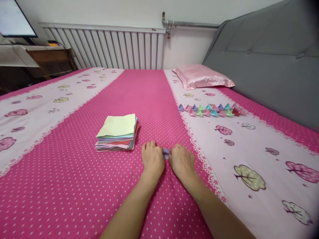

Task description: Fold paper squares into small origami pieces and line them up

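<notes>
A small piece of folded purple paper [166, 153] shows between my two hands, low over the pink dotted bedspread [74, 172]. My left hand [154, 157] is closed at its left end, and my right hand [181, 159] is closed at its right end. Most of the paper is hidden by my fingers. To the left of my hands lies a stack of square coloured paper [118, 126] with a pale yellow sheet on top. Beyond my right hand, two rows of small folded paper pieces [206, 113] in several colours stand on the white strip of the bedspread.
A pink satin pillow [201, 76] rests at the far right, against the grey padded headboard [269, 56]. A white radiator [112, 46] and a pipe [194, 24] run along the wall. At the far left a monitor [16, 20] stands on a desk [47, 56].
</notes>
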Available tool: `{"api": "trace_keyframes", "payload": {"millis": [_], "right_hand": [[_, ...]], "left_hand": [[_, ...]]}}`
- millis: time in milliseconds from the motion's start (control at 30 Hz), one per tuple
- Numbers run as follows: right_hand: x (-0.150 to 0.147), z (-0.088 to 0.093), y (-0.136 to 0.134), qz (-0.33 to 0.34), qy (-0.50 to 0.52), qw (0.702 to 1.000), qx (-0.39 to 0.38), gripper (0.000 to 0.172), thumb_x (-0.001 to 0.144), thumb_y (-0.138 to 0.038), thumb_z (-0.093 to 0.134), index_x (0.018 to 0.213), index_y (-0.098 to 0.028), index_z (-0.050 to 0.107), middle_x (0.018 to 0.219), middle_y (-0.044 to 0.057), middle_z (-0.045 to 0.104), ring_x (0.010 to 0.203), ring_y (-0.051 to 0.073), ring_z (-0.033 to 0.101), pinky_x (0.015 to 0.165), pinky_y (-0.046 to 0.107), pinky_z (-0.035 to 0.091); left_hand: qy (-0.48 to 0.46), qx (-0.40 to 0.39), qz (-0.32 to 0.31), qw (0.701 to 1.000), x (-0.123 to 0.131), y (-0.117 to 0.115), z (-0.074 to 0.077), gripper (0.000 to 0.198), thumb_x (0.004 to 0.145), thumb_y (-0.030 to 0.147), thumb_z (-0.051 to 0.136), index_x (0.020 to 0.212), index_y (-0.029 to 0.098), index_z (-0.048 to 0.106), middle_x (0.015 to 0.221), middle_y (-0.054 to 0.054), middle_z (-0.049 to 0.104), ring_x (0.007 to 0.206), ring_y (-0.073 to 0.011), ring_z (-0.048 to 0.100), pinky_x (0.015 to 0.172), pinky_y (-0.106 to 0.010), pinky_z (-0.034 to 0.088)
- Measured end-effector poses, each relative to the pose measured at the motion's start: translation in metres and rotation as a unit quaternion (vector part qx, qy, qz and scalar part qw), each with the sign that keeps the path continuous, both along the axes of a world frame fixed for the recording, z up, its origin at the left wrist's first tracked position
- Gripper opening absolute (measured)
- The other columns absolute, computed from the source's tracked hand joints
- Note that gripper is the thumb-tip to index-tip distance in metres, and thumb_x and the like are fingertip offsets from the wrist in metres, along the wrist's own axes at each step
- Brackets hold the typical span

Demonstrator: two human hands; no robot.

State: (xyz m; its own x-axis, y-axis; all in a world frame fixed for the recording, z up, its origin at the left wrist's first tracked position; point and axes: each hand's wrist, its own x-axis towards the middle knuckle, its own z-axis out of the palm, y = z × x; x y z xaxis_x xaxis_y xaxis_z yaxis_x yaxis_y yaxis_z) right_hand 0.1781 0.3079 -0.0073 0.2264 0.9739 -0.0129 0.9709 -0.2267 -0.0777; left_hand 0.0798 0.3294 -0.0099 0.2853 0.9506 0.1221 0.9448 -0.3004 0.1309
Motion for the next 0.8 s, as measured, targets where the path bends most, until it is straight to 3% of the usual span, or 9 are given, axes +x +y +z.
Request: {"api": "trace_keyframes", "payload": {"millis": [267,400,500,700,800], "right_hand": [[0.006,0.010,-0.005,0.017,0.066,0.998,0.016,0.019,0.081,-0.030,0.054,0.088,-0.019,0.068,0.090,0.009,0.066,0.078,0.022,0.063,0.061,0.029,0.042],[0.024,0.020,-0.007,0.054,0.166,0.984,0.042,0.025,0.072,-0.029,0.065,0.096,-0.026,0.067,0.090,0.003,0.068,0.079,0.019,0.063,0.063,0.026,0.042],[0.041,0.023,-0.006,0.051,0.228,0.972,0.040,0.033,0.069,-0.020,0.065,0.101,-0.027,0.065,0.084,0.001,0.069,0.077,0.016,0.063,0.062,0.024,0.043],[0.054,0.018,-0.002,0.044,0.223,0.972,0.054,0.034,0.070,-0.009,0.057,0.099,-0.025,0.066,0.085,0.002,0.070,0.079,0.017,0.063,0.069,0.027,0.046],[0.050,0.018,0.000,0.085,0.253,0.961,0.071,0.029,0.072,-0.011,0.057,0.097,-0.023,0.067,0.089,0.003,0.070,0.082,0.017,0.063,0.074,0.028,0.046]], "left_hand": [[-0.124,-0.040,-0.006,0.991,-0.005,0.004,0.001,0.019,0.072,0.016,0.054,0.083,0.019,0.069,0.090,-0.007,0.062,0.088,-0.0194,0.055,0.081,-0.031,0.040],[-0.266,-0.101,-0.021,0.958,-0.016,0.014,0.003,0.022,0.068,0.014,0.058,0.086,0.018,0.069,0.086,-0.006,0.066,0.080,-0.0169,0.058,0.075,-0.028,0.044],[-0.351,-0.117,0.006,0.929,-0.024,0.021,0.001,0.028,0.070,0.008,0.053,0.093,0.015,0.067,0.090,-0.006,0.068,0.080,-0.0157,0.061,0.075,-0.027,0.046],[-0.370,-0.127,0.042,0.919,-0.028,0.029,-0.010,0.033,0.072,0.001,0.044,0.095,0.011,0.066,0.095,-0.009,0.070,0.085,-0.0155,0.064,0.081,-0.027,0.047],[-0.360,-0.144,0.045,0.921,-0.027,0.030,-0.015,0.031,0.075,0.004,0.043,0.095,0.011,0.066,0.093,-0.009,0.070,0.082,-0.0151,0.064,0.080,-0.027,0.047]]}}
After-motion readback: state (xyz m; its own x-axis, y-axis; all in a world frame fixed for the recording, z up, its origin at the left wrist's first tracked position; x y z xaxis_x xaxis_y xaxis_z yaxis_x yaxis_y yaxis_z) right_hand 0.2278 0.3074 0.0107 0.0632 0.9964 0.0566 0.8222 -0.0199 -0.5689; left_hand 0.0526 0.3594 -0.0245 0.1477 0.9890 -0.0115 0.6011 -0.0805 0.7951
